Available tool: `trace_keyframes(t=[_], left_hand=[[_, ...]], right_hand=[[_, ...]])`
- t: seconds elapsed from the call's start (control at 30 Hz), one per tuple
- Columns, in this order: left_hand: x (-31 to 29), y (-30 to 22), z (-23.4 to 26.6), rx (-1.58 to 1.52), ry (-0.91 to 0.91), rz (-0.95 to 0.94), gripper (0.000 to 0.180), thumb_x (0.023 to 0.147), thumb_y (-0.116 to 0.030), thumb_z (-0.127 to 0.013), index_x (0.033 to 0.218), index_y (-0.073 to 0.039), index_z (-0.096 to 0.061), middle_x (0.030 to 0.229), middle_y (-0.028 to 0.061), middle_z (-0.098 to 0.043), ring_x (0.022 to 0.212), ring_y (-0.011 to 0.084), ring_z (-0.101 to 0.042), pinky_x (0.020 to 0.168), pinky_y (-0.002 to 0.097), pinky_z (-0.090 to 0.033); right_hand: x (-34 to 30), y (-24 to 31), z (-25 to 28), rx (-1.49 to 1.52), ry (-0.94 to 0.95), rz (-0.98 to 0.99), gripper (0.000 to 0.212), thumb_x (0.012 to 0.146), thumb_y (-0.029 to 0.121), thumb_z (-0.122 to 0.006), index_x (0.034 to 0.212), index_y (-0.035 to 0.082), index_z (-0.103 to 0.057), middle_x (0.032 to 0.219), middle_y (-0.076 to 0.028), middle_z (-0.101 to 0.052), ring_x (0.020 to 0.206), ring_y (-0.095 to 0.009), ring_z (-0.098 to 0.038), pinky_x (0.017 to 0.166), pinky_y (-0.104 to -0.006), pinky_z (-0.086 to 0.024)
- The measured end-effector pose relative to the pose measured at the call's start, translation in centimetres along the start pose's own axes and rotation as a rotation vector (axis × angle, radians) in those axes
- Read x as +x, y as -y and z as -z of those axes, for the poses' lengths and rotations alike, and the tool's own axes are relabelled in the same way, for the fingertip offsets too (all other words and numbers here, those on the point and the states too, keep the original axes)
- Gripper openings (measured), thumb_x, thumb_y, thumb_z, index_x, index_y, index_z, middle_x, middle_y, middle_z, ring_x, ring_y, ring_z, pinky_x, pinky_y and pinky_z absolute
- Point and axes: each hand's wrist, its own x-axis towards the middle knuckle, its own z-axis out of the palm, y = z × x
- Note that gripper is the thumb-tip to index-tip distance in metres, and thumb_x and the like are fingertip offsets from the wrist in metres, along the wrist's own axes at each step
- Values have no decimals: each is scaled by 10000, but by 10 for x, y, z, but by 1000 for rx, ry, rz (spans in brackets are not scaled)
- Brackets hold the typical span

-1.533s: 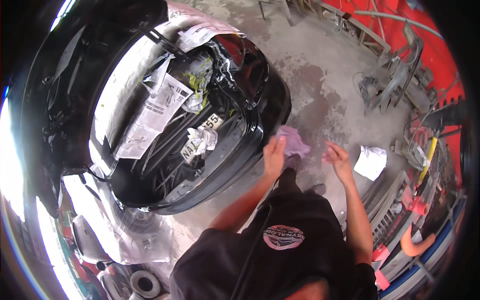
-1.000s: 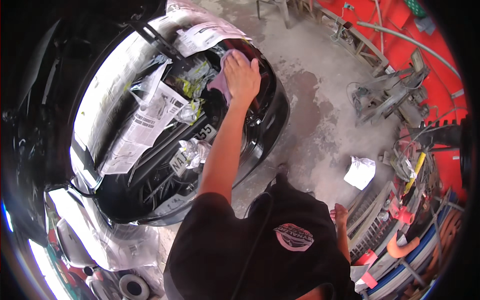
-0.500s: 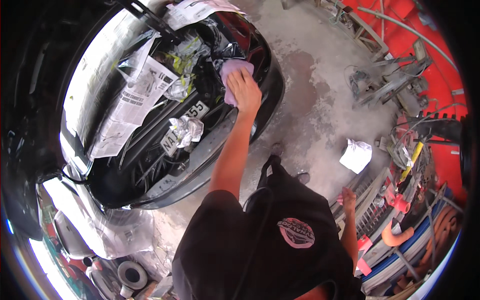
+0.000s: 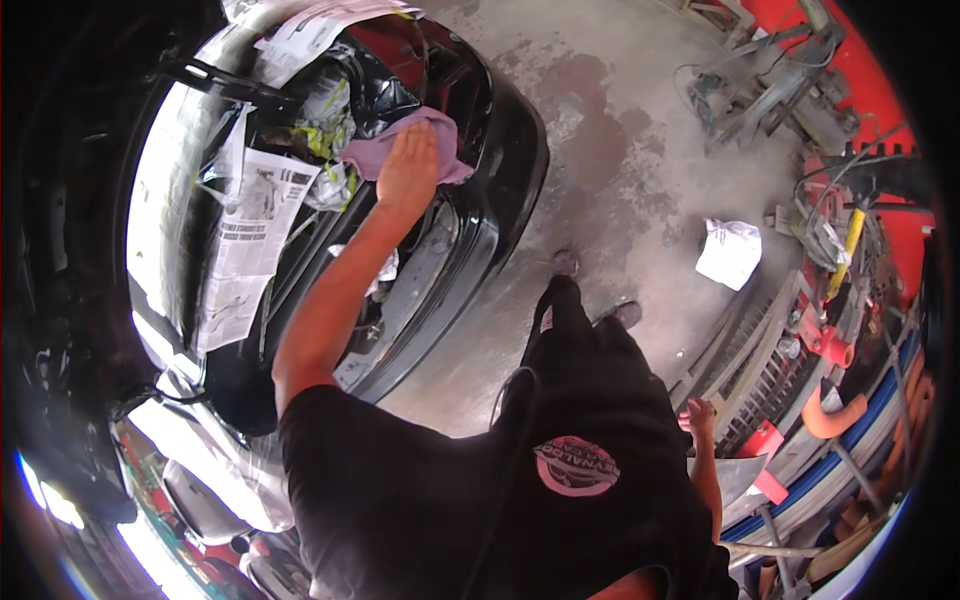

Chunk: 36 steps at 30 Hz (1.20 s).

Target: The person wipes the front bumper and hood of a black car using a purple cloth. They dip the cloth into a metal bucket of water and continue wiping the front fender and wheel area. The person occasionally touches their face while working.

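A purple cloth (image 4: pixel 450 150) lies bunched against the black painted edge of a car's rear body (image 4: pixel 510 190). My left hand (image 4: pixel 410 165) presses it there, fingers close together and stretched over the fabric. Beside the cloth is the opening of the car's rear, stuffed with crumpled newspaper and yellow-green tape (image 4: pixel 330 130). A newspaper sheet (image 4: pixel 255 225) covers part of the car to the left. My right hand (image 4: pixel 697 412) hangs low at my right side with its fingers curled, and nothing shows in it.
A white sheet or packet (image 4: pixel 730 253) lies on the stained concrete floor (image 4: pixel 590 150). Metal frames (image 4: pixel 770 90) stand at the far right. A grille (image 4: pixel 755 370), pipes and an orange curved tube (image 4: pixel 833 415) are piled to my right. Plastic sheeting (image 4: pixel 220 460) hangs at the lower left.
My left hand has moved left across the car with the cloth, which now spreads wider under it. The view has shifted; my right hand still hangs at my side.
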Motion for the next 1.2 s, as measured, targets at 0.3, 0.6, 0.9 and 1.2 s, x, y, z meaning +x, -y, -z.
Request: trace_keyframes(t=[0.3,0.6,0.9,1.2], left_hand=[[40,-45,3,-257,444,15,648,970,-341,-589,1473,60,-519,1479,228,-559,1420,372,-480,1231,499,-289],[148,-77,-103,-474,-223,269,565,1020,-482,-595,1257,28,-645,1246,213,-627,1191,401,-567,1112,550,-364],[154,-80,-127,-513,-191,308,490,1014,-417,-624,1278,-4,-631,1195,187,-651,1182,402,-572,1075,567,-384],[36,-107,-80,-846,-70,217,778,689,49,-822,1406,-82,-553,1311,163,-597,1211,434,-572,1036,502,-494]], right_hand=[[5,128,-22,196,-54,340,410,1074,269,-579,1403,32,-643,871,-67,-714,703,-154,-699,631,-282,-559],[-16,13,-33,341,-97,-8,410,1070,321,-602,1363,39,-658,876,-101,-736,636,-156,-689,547,-301,-546],[-15,5,-56,261,-59,-91,436,1063,306,-602,1410,42,-629,855,-93,-715,620,-165,-682,518,-305,-530],[-3,148,-51,368,-47,253,452,1035,191,-538,1425,-23,-619,925,-90,-731,798,-171,-708,736,-304,-569]])
